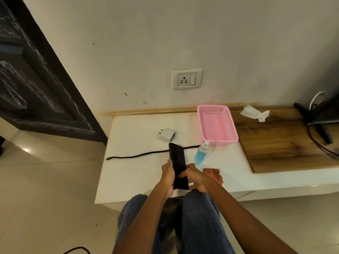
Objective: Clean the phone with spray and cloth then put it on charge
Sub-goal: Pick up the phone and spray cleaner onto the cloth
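Knees in jeans [192,217] closest in, at 6 o'clock. Left hand [167,177] curls round the phone's [178,165] left edge, thumb up the side; right hand [197,179] pinches the lower right edge, fingertips on the dark face. Phone is held tilted over the white table [135,173], above the black cable [139,155]. Charger brick [167,134] at 11 o'clock of the phone, spray bottle [201,153] at 2, orange cloth [213,174] at 4 just beside the right hand. Judgement: the step is getting ready to spray. Keep the left grip on the edges, free the right for the bottle, mist lightly, avoid the ports.
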`<action>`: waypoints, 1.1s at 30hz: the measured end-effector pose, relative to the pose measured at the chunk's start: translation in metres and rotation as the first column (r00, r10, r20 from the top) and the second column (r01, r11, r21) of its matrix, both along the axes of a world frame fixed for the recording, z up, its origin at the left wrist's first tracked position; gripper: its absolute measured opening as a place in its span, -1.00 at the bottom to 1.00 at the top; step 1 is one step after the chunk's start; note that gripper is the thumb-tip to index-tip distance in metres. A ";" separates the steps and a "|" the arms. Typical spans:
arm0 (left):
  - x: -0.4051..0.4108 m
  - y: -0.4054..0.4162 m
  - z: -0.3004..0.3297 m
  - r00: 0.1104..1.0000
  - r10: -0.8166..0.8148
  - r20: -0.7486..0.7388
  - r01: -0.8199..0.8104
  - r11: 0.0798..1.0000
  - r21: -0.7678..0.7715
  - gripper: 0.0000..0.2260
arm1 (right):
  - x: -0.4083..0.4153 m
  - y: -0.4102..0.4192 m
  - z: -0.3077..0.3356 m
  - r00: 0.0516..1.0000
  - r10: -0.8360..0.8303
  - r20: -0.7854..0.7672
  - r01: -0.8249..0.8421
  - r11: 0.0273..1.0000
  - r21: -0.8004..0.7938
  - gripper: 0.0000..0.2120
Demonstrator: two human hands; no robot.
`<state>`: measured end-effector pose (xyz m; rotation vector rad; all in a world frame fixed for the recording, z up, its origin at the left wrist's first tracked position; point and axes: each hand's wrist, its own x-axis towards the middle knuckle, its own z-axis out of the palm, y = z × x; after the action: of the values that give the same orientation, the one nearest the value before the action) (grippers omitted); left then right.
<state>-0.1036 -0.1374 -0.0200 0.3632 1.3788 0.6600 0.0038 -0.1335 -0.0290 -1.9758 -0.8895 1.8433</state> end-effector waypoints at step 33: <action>-0.041 -0.025 0.013 0.938 0.207 0.278 -0.243 0.965 0.099 -0.66 | 0.037 0.010 -0.001 0.926 -0.337 0.172 0.138 0.724 0.676 -0.51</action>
<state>-0.1443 -0.1621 -0.0073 0.2116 1.1305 0.9581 0.0411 -0.1238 -0.0296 -1.7849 -1.1038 0.9122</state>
